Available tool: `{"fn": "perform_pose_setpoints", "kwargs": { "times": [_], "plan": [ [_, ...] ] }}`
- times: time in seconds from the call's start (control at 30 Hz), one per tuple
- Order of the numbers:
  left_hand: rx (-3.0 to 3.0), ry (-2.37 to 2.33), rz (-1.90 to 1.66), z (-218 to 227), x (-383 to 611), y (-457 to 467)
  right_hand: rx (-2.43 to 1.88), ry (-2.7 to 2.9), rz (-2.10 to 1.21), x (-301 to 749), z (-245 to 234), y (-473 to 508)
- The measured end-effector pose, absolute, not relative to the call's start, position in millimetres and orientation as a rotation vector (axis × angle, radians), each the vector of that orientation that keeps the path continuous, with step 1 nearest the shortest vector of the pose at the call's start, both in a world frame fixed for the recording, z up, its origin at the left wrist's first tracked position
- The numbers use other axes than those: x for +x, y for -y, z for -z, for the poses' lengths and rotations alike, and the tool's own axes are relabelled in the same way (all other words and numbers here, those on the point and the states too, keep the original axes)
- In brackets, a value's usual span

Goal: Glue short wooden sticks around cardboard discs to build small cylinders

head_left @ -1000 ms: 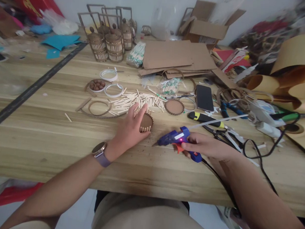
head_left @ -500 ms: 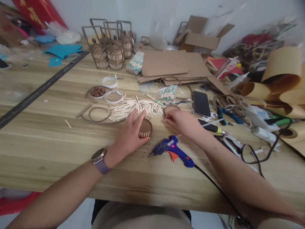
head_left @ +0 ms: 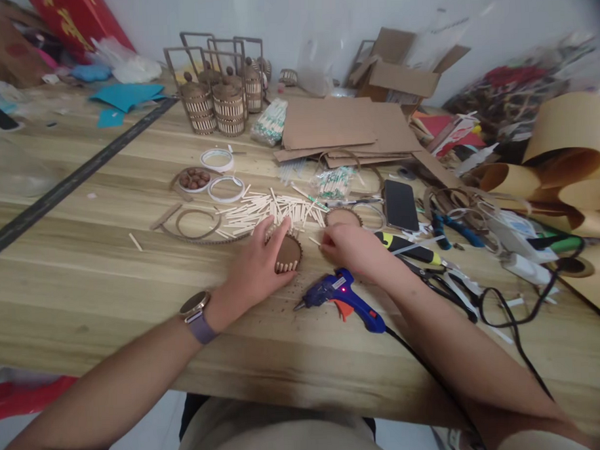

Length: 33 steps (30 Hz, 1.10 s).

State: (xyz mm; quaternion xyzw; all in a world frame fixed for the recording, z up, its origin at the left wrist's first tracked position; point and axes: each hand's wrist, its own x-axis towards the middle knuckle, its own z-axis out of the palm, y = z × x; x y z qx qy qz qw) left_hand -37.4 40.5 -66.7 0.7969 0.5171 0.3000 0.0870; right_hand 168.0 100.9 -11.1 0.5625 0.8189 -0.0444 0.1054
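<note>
My left hand, with a watch on its wrist, curls round a round brown cardboard base. The thumb presses at its near edge and the fingers reach over its far left side. Short pale pegs stand upright along the base's near rim. Just to the right, my right hand is closed in a pinch, with a thin wooden stick poking out from its fingertips. A blue glue gun lies below the hands, its red light on and its nozzle pointing left. Behind the hands spreads a pile of cut wooden sticks.
Another round cardboard disc lies behind my right hand. Around it are a phone, a yellow-black cutter and tangled cable. Tape rolls, small lidded baskets and cardboard sheets stand or lie farther back.
My right hand has moved slightly left and nearer, away from the second disc; the stick in its fingers now shows. My left hand stays at the base. The view has shifted slightly.
</note>
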Motion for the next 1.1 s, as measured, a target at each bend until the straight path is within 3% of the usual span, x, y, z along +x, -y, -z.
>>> {"fn": "perform_pose_setpoints", "kwargs": {
  "times": [0.3,0.53,0.7,1.1],
  "plan": [
    [2.394,-1.543,-0.909,67.3,-37.6,-41.2,1.452,-2.55,0.332,179.8,9.1,-92.1],
    [2.366,-1.56,-0.922,66.2,-35.9,-40.5,1.548,-2.764,0.484,174.6,18.0,-97.7],
    [2.373,-1.545,-0.915,66.7,-34.8,-40.6,1.538,-2.781,0.332,149.0,12.4,-116.7],
    [2.391,-1.523,-0.928,67.4,-37.1,-40.8,1.491,-2.718,0.349,147.9,11.0,-133.8]
  ]
}}
